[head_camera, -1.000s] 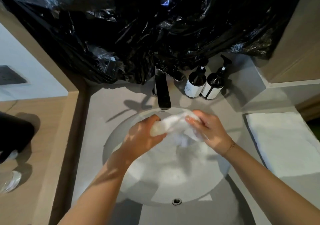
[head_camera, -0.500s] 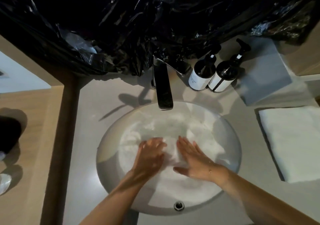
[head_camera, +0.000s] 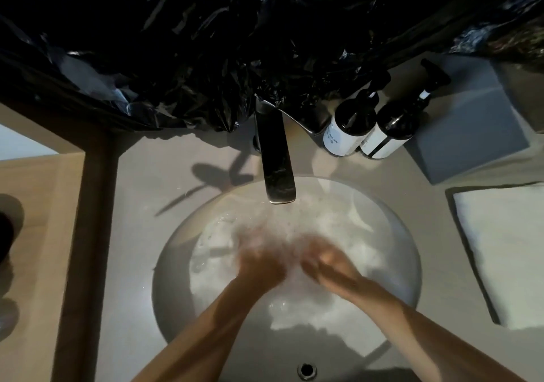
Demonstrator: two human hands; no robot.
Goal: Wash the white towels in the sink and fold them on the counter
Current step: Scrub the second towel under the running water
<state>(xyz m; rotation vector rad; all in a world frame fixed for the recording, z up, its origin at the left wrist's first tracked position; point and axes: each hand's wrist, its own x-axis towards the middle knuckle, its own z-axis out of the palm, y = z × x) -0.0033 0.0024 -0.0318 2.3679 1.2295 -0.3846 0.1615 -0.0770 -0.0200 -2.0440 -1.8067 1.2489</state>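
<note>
Left hand (head_camera: 260,263) and right hand (head_camera: 326,265) side by side, low in sink (head_camera: 170,263) over white towel (head_camera: 338,228); motion-blurred, grip unreadable.

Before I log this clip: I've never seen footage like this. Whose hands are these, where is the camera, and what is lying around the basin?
There is no machine here. A person wears the camera on their head, so it looks down at their own two hands. The left hand and right hand work a white towel in the sink, below the faucet. Motion blur hides each hand's grip, so I cannot tell whether the towel is held. On the counter stand two dark pump bottles, with a folded white towel to the right.
</note>
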